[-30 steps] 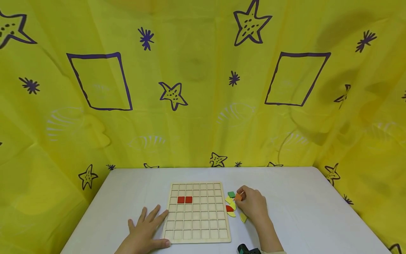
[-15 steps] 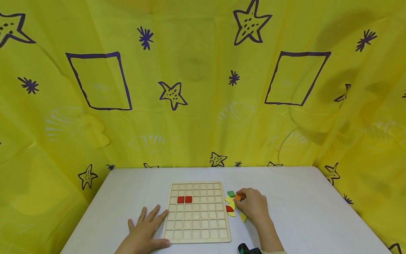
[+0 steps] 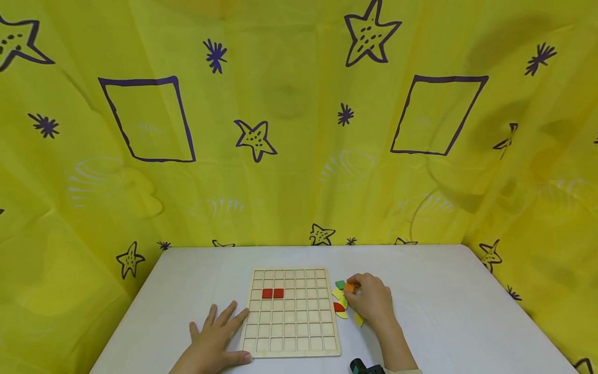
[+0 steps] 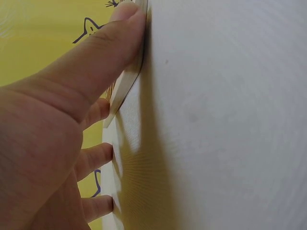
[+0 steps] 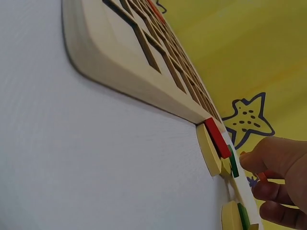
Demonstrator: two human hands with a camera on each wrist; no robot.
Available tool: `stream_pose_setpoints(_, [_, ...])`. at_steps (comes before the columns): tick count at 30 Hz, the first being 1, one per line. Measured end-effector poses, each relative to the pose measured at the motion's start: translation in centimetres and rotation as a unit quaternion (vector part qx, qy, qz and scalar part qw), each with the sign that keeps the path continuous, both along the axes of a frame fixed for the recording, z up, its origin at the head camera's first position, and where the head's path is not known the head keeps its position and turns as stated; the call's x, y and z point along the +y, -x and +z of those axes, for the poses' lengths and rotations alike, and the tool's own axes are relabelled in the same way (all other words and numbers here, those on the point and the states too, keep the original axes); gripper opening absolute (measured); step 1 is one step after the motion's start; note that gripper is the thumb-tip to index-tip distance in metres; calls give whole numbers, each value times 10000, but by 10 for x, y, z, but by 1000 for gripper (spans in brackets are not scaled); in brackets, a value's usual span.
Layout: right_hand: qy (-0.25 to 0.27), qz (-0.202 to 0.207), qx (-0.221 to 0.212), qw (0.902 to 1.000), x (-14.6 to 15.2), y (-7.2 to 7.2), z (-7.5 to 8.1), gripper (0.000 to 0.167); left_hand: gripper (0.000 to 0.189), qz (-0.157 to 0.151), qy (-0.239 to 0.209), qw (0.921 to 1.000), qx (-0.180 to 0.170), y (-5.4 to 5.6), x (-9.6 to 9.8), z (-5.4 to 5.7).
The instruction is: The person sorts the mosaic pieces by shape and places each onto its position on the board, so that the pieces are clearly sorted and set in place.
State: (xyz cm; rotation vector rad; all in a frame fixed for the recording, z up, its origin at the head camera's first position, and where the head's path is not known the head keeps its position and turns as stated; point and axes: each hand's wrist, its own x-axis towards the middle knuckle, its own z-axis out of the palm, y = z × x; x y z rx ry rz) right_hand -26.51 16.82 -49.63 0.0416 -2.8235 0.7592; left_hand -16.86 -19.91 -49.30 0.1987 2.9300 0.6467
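Observation:
A wooden grid board (image 3: 296, 355) lies on the white table, with two red square tiles (image 3: 278, 293) side by side in its third row from the back. My left hand (image 3: 210, 340) has its fingers spread, the thumb on the board's front left corner and the index fingertip at its left edge. To the right of the board, my right hand (image 3: 374, 304) pinches an orange tile (image 3: 349, 286) between thumb and fingertips. Under and beside it lie a green tile (image 3: 340, 284), a red curved-edge piece (image 3: 338, 307) and several yellow pieces (image 5: 208, 150).
A separate yellow piece (image 3: 358, 319) lies just below the right hand. Near the table's front edge is a black device (image 3: 364, 367), partly out of view. A yellow curtain (image 3: 289, 197) with star drawings encloses the back and sides.
My right hand has dipped slightly and come back up with the orange tile, which now sits a little farther back and left. The left hand and the board stay put.

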Motion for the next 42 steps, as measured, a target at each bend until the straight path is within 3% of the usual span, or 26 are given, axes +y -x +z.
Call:
stream_pose_setpoints(11, [158,286,286,9991,-13,-4,8,23,103,-8,-10,10000,9,-1,0,1])
stream_pose_setpoints(42, [-34,757,511,9958,-45,-15,16,29,102,11,24,10000,-65,0,0,1])
